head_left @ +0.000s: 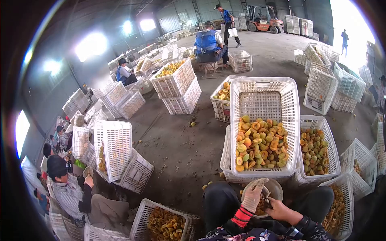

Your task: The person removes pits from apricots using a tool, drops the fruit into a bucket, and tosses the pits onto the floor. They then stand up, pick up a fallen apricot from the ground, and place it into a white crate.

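Observation:
My left hand (255,196), in a pale glove with a red band at the wrist, is curled closed over a round bowl (277,188). My bare right hand (280,210) meets it at the bowl's near side, its thumb and fingers pinched together. Something small and dark sits between the two hands, too small to make out. Brownish pieces lie in the bowl, partly hidden by my hands. Just beyond, a white plastic crate (265,85) tilts towards me, its lower end filled with orange and green apricots (261,142), many of them in halves.
Right of it stands a crate of greenish apricots (313,152). Crates of cut fruit (165,224) flank my knees. A seated person (68,188) works at left beside stacked crates (114,148). Further back are other people, more crates and an orange forklift (263,19).

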The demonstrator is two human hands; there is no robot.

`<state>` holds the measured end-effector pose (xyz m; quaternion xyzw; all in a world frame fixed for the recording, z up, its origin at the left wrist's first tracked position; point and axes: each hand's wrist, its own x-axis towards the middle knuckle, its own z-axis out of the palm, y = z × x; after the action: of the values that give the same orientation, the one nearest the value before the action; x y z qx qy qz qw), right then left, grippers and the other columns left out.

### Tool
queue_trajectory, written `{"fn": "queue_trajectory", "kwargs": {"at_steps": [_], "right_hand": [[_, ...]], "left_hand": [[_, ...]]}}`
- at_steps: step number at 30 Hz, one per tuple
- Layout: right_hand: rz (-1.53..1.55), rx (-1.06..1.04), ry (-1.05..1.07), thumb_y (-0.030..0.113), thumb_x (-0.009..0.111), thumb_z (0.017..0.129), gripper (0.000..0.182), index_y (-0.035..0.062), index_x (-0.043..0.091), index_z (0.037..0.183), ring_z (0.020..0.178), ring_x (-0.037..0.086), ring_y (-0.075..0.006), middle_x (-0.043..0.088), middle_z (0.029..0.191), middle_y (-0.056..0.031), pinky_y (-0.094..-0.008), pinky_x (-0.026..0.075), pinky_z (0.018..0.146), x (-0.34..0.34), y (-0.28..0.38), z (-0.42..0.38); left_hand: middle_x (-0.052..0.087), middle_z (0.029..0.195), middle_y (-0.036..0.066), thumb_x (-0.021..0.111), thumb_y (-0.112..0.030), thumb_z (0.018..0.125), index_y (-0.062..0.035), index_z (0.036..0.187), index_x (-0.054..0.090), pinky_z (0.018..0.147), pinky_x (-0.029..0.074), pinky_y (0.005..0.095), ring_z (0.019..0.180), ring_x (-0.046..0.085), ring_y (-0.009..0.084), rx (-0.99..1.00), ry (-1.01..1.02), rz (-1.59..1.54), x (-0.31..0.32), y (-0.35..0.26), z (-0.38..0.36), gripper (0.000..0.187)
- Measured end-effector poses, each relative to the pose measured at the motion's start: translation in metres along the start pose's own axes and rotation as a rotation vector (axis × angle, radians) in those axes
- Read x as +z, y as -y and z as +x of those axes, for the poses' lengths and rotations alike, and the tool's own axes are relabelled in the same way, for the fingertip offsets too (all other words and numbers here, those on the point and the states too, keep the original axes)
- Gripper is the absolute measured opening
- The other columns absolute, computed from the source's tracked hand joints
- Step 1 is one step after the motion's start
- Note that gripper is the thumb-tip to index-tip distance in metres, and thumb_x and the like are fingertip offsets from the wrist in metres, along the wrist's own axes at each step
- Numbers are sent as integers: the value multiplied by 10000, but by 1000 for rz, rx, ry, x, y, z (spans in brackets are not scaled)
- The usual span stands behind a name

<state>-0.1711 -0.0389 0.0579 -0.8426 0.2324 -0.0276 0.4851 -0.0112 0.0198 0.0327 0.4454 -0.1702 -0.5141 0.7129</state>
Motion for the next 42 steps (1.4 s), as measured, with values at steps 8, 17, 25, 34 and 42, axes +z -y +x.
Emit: {"fn": "queue_trajectory", "kwargs": {"at_steps": [8, 17, 25, 34, 42], "right_hand": [[116, 25, -25, 126, 673, 797, 392, -41, 520, 1117, 750, 611, -319, 609, 811, -207, -440, 482, 683, 7, 13, 12], [41, -33, -51, 165, 624, 887, 285, -31, 480, 1034, 874, 586, -487, 611, 845, -291, -490, 469, 696, -4, 40, 6], [163, -89, 84, 199, 645, 906, 339, -22, 499, 1117, 713, 602, -266, 631, 824, -152, -402, 490, 690, -1, 26, 6], [275, -248, -55, 202, 621, 919, 309, -13, 499, 1105, 683, 650, -348, 633, 749, -181, -418, 507, 647, 26, -3, 8], [-215, -296, -198, 278, 647, 899, 301, 31, 482, 948, 632, 625, -402, 595, 644, -178, -465, 504, 550, 35, -24, -4]], "left_hand": [[650, 901, 70, 501, -252, 1014, -19, 1068, 629, 711, 504, 267, 777, 610, 130, 247, -16, -133, -45, 54, 42, 271], [624, 755, 58, 490, -405, 1008, -10, 884, 645, 625, 458, 258, 677, 581, 121, 144, -147, 31, 7, -35, -18, 442], [592, 643, 61, 492, -441, 996, -9, 832, 625, 490, 427, 242, 537, 558, 132, 84, 38, 272, -3, -31, -9, 481], [595, 640, 63, 518, -489, 972, -45, 843, 609, 460, 452, 280, 505, 567, 168, -113, -39, -160, 2, -13, -4, 471], [568, 646, 41, 514, -479, 982, -79, 908, 586, 443, 420, 258, 506, 528, 151, -122, -236, -397, -2, -10, 17, 413]]}}
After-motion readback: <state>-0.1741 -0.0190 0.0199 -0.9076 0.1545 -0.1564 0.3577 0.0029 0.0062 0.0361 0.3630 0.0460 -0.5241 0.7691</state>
